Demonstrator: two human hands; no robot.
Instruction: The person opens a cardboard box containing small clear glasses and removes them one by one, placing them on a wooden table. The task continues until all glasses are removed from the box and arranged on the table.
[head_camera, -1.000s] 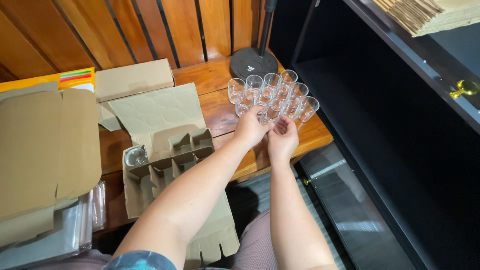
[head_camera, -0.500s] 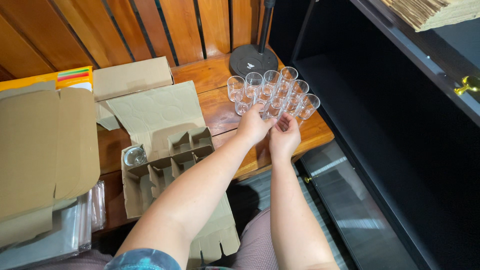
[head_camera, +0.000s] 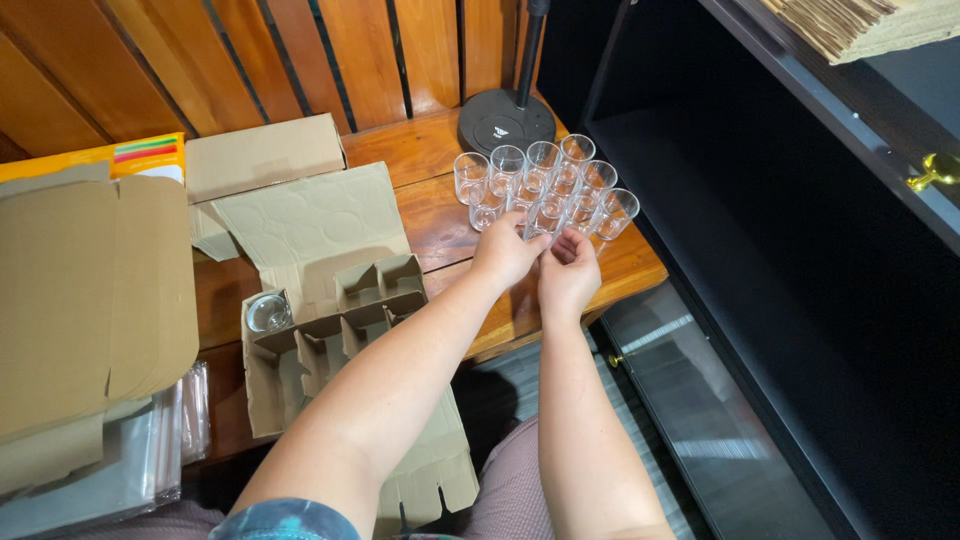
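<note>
Scene: a person's two bare arms reach from the bottom edge across a wooden table (head_camera: 420, 160) toward a cluster of clear glasses (head_camera: 545, 185), seen from above.
Left hand (head_camera: 508, 252): at the near edge of the cluster, fingers curled with the tips pinching one clear glass (head_camera: 541, 222) at the cluster's 6 o'clock side.
Right hand (head_camera: 570, 272): just beside the left hand at its 4 o'clock, fingertips bent up against the same glass; whether it truly grips or only steadies cannot be told.
Glasses: about a dozen small tumblers stand upright in tight rows, touching one another, at 1 o'clock from the middle of the view, near the table's right end.
Lamp base (head_camera: 506, 120): a round black foot with a dark pole rising from it stands at the cluster's 11 o'clock, just beside the farthest glasses.
Divider tray (head_camera: 330, 320): an opened brown cardboard insert with empty cells lies at 9 o'clock from the hands, well apart from the cluster; a single glass (head_camera: 268, 313) sits in its left cell.
Flattened cardboard (head_camera: 90, 290): large sheets cover the table's left side at 9 o'clock.
Small box (head_camera: 265, 155): a closed brown carton lies at 11 o'clock, beyond the tray.
Shelf unit (head_camera: 800, 200): a black cabinet fills the right side at 3 o'clock.
</note>
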